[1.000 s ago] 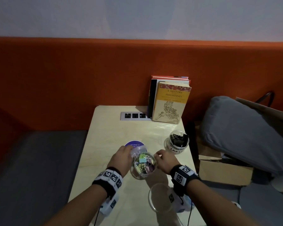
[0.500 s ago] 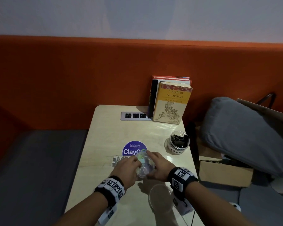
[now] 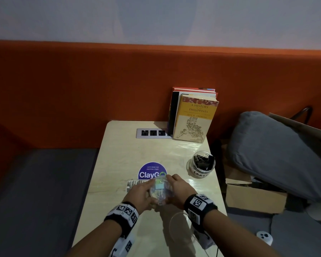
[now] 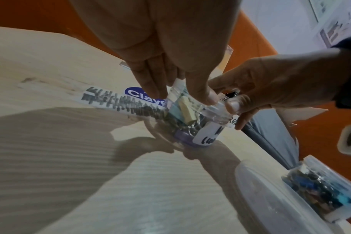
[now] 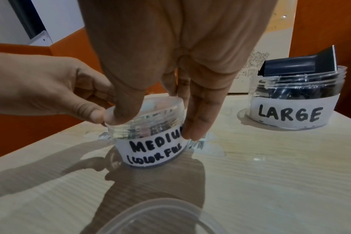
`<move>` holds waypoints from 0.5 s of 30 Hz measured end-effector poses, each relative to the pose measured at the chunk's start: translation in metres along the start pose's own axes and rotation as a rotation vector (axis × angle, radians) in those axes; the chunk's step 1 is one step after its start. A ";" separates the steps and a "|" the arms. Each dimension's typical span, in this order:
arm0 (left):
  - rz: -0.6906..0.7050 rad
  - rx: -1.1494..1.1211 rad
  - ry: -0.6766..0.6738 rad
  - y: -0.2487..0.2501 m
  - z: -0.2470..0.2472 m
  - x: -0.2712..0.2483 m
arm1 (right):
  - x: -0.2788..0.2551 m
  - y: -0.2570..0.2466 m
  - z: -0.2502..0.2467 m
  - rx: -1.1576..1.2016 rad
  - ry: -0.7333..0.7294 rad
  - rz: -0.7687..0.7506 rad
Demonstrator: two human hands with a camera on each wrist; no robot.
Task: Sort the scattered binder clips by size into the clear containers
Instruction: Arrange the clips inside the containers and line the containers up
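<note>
A clear jar labelled MEDIUM (COLORFUL) (image 5: 156,150) stands on the pale wooden table (image 3: 119,154), with pastel binder clips (image 4: 185,109) inside. Both hands hold it near its top. My left hand (image 3: 141,193) pinches the rim from the left between thumb and fingers (image 4: 156,88). My right hand (image 3: 178,188) pinches it from the right, thumb on the rim and fingers (image 5: 194,126) down the side. I cannot tell if a lid sits on it. The LARGE jar (image 5: 291,101) of black clips stands open at the right edge (image 3: 202,164).
A clear round lid (image 3: 178,225) lies near the front edge, with a jar of small dark clips (image 4: 319,190) beside it. Books (image 3: 193,115) and a socket strip (image 3: 152,133) stand at the back. A grey cushion (image 3: 278,151) and cardboard box (image 3: 254,197) lie right of the table.
The medium jar was held up and tilted a second ago. Both hands have brought it down and forward onto the table by the blue sticker, still holding it.
</note>
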State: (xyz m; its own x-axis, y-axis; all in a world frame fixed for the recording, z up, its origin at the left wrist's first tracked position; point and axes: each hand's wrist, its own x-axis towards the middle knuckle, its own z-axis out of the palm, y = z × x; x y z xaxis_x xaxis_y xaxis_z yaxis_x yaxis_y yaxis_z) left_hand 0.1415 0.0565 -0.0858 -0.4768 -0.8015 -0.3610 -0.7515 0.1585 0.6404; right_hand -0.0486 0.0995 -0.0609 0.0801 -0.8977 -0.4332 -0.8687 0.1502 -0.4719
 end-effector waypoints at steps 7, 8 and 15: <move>-0.061 -0.182 -0.056 -0.001 -0.004 0.009 | 0.005 0.000 -0.004 0.108 -0.007 0.060; -0.062 -0.162 -0.056 -0.001 -0.003 0.010 | 0.006 0.002 -0.003 0.122 -0.015 0.071; -0.085 -0.014 -0.015 0.003 0.007 0.014 | 0.009 0.010 0.002 0.181 -0.024 0.154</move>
State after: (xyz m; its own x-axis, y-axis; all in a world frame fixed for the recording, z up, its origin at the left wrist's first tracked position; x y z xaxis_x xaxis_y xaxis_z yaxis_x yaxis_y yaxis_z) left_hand 0.1293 0.0503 -0.0937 -0.4184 -0.8028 -0.4247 -0.7829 0.0819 0.6167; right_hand -0.0556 0.0940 -0.0714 -0.0330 -0.8490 -0.5273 -0.7701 0.3578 -0.5281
